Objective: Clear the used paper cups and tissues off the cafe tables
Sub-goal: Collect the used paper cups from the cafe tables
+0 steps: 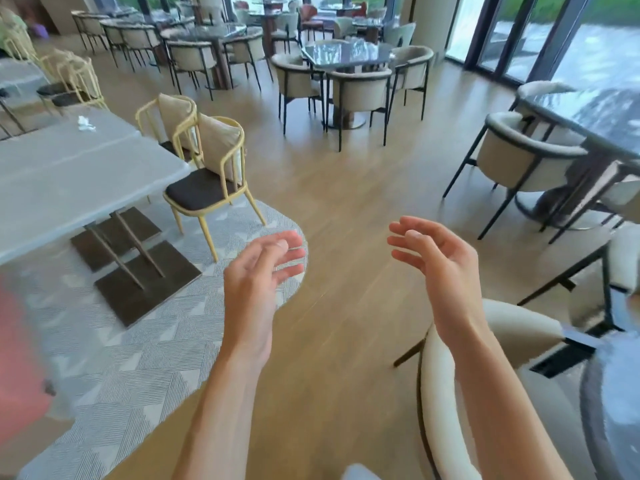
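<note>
Matt grey table (69, 174), wood-look floor (346, 202), glossy marble-look table (346, 51).

This is a cafe: many tables with dark shiny tops (346, 51) stand on a wood floor (346, 202), cream chairs (360, 90) around each (big windows (602, 36) behind).

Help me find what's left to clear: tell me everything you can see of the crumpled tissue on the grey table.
The crumpled tissue is a small white wad, creased and irregular, apparently thin paper. It lies loose on the far end of the pale grey table at the left, near the seam where two tabletops meet. Only the tabletop touches it. Both hands are well away from it, held over the floor with nothing in them. Finer detail is too small to tell.
</note>
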`<act>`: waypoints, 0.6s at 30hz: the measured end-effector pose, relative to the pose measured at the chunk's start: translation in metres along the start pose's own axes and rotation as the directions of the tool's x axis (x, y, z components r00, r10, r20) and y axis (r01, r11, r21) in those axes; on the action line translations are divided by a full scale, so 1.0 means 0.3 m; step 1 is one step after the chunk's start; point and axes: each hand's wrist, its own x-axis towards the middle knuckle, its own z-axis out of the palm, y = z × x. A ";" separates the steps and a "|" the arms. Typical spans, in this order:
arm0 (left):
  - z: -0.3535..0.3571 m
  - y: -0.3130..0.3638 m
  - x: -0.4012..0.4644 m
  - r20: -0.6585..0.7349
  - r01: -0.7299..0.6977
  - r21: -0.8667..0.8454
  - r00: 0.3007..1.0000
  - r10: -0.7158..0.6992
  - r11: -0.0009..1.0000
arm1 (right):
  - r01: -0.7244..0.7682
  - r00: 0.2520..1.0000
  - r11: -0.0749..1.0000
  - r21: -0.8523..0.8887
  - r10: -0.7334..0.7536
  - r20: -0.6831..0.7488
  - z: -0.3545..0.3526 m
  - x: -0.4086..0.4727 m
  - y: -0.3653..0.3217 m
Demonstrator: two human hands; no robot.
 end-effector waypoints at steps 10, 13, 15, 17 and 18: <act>0.116 -0.122 0.742 -0.012 -0.033 0.033 0.999 0.034 0.999 | 0.021 0.996 0.999 -0.035 -0.018 0.083 0.337 0.694 0.173; 0.190 -0.121 1.025 0.004 -0.011 0.058 1.000 0.011 0.998 | 0.005 0.995 1.000 -0.026 -0.002 0.097 0.448 0.967 0.199; 0.231 -0.104 1.192 0.024 -0.028 0.062 0.999 0.027 0.998 | 0.011 0.994 1.000 -0.008 -0.010 0.111 0.520 1.138 0.194; 0.257 -0.089 1.343 0.019 -0.043 0.060 0.999 0.042 0.997 | 0.014 0.992 1.000 -0.007 -0.013 0.129 0.594 1.294 0.182; 0.265 -0.084 1.409 0.014 -0.046 0.058 0.999 0.045 0.997 | 0.018 0.990 1.000 -0.010 -0.016 0.139 0.627 1.360 0.176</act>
